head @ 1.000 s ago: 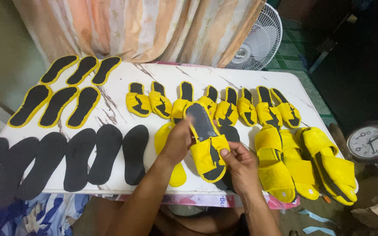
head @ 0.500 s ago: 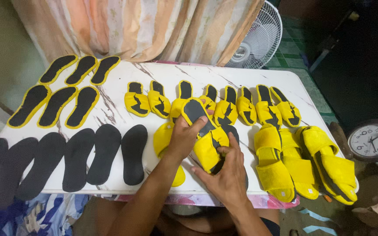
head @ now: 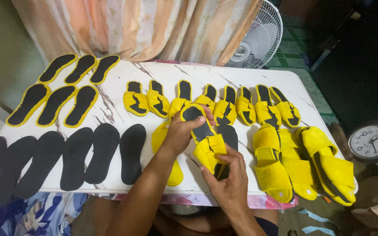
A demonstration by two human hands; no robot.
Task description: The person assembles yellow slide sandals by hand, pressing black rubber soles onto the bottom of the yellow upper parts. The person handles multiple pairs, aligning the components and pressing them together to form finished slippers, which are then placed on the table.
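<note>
**Inspector:** State the condition of your fingers.

**Me:** My left hand [head: 181, 133] is curled around the heel end of the yellow slipper [head: 204, 137], thumb laid on its black insole and the other fingers wrapped behind it. My right hand [head: 228, 181] is closed on the toe end, fingertips pinching the yellow strap where it folds over the sole. Neither hand is spread; both have a firm hold of the same piece.

**Inspector:** Location of the item?

**Me:** Centre of the frame, lifted just above the near edge of the white marbled table [head: 162, 74], heel pointing away from me, sole side tilted up.

**Inspector:** Its appearance?

**Me:** Black insole with yellow binding round the rim, and a broad yellow strap with black showing beneath it.

**Inspector:** Surroundings?

**Me:** A loose yellow sole [head: 165, 153] lies under my left wrist. A row of black soles [head: 75, 155] sits lower left, yellow-edged insoles [head: 62, 89] upper left, a row of strapped uppers [head: 237, 107] behind the slipper, and finished yellow slippers [head: 302, 161] to the right. A clock [head: 375, 142] is at the far right, a fan [head: 259, 39] at the top.
</note>
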